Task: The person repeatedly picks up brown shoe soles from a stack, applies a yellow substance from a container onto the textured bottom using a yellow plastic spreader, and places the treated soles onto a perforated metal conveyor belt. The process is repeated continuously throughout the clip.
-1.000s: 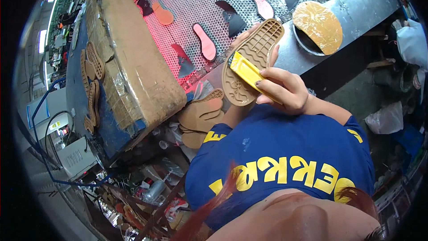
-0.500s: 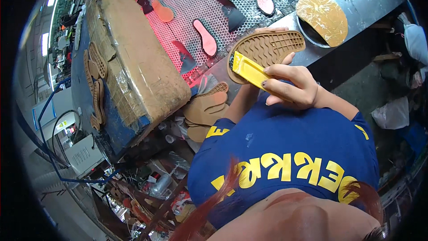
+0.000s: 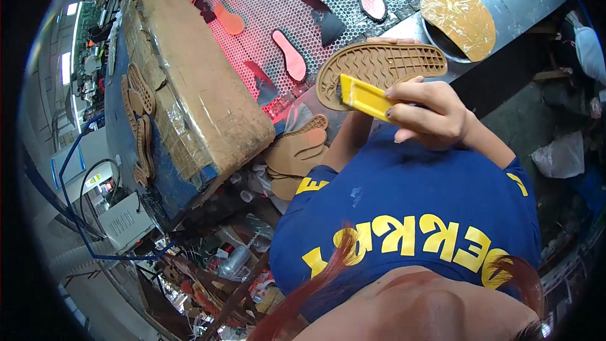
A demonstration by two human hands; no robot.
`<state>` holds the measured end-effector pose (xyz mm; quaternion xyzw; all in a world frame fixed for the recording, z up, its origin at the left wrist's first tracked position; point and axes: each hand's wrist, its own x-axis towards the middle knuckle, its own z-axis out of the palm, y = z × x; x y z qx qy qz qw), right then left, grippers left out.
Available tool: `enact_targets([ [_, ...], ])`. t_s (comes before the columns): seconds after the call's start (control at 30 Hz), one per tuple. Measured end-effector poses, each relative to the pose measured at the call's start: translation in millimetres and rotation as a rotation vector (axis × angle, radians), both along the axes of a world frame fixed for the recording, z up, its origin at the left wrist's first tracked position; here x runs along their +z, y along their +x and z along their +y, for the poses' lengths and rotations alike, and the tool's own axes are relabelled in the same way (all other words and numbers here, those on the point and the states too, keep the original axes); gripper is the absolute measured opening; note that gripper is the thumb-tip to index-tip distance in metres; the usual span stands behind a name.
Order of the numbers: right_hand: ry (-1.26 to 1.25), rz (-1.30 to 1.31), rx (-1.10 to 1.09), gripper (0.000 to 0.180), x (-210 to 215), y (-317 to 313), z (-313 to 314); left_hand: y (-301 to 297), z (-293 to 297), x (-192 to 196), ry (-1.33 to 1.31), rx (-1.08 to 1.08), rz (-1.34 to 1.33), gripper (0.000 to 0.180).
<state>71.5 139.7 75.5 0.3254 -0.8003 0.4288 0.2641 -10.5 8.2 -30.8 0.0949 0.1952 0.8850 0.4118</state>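
Head view: a brown sole (image 3: 356,66) is held up in front of the torso, by the near side of the metal ledge (image 3: 527,3) and left of a round tan disc (image 3: 457,22). It is supported from below by the left hand (image 3: 396,40), of which little is seen beyond fingers at the far edge; how tightly the palm is closed cannot be told. A yellow brush (image 3: 369,99) is pinched between thumb and fingers of the right hand (image 3: 432,110), its dark tip over the wide left end; contact cannot be confirmed.

The sole is judged light, rubbery, firm yet bendable, hardly fragile, and best gripped by its raised rim. The brush seems light and stiff, best taken by its handle. On the sole, wavy ridges are seen mid-length and a square grid toward the narrow right end.
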Motion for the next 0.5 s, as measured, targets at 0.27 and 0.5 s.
enact_targets([
  [0.27,-0.029,0.021,-0.245,0.03,-1,10,3,6,5,-22,0.084,0.098,-0.001,0.068],
  [0.5,-0.144,-0.012,-0.424,0.031,-10,13,11,3,5,4,-0.327,0.38,0.768,0.085],
])
